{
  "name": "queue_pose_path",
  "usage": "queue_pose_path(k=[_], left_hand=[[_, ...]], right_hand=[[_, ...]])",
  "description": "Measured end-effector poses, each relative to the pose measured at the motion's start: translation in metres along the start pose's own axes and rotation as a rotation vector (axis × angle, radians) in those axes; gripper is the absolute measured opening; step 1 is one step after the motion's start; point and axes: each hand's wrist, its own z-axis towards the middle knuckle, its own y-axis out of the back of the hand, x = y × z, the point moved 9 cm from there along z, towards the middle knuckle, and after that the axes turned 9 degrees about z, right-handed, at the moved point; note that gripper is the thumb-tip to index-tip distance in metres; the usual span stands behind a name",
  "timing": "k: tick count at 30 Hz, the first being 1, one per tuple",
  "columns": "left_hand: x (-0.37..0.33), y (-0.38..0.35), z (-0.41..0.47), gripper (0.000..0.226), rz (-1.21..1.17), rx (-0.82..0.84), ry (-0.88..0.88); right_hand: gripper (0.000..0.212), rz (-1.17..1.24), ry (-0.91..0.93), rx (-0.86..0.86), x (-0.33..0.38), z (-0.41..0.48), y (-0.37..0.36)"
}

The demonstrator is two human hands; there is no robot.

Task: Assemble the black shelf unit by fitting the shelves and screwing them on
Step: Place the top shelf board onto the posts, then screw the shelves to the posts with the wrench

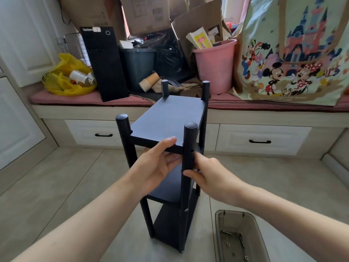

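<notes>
The black shelf unit (171,226) stands upright on the tiled floor (75,186) at the centre of the frame, its four round posts rising above the top shelf (168,114). We see two more shelves below, one at mid height and one near the floor.

The left hand (158,167) holds the near edge of the top shelf: the thumb (167,142) lies on the upper face and the fingers (171,160) are curled beneath it, so that the board is pinched between them. The right hand (213,178) is at the front right post (189,146), just below the top shelf; its thumb presses the near side of the post and its fingers (200,157) wrap behind, pinching the post. We note small holes in this post level with the shelf edge, and a screw head (186,210) lower on the same post.

In the lower right of the frame, near the unit on the floor, lies a clear plastic tray (219,220) holding loose screws (241,240) and a washer (228,244).

Behind the unit, across the upper half of the frame, runs a bench (56,112) with drawers and a pink cushion (85,97). On it, from left to right, we see a yellow plastic bag (64,86), a black computer tower (105,63), a stack of paper cups (149,82), a pink bucket (215,69) and a cartoon-print bag (294,53); cardboard boxes (147,14) stand behind them.
</notes>
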Motion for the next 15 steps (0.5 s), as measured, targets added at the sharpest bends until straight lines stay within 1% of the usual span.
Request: queue_pose_path(k=[6, 8, 12, 15], left_hand=[[-0.003, 0.001, 0.000, 0.021, -0.011, -0.031, -0.048], [-0.004, 0.000, 0.000, 0.026, -0.032, -0.021, -0.057], [-0.004, -0.002, -0.001, 0.039, -0.060, -0.006, -0.061], [-0.001, -0.005, -0.002, 0.037, -0.043, 0.000, -0.056]], right_hand=[[0.018, 0.117, -0.004, -0.078, -0.010, 0.000, 0.006], [0.016, 0.127, -0.011, -0.092, -0.013, -0.001, 0.008], [0.020, 0.148, -0.065, -0.052, -0.019, 0.000, 0.009], [0.023, 0.182, -0.124, 0.008, -0.026, 0.001, 0.013]])
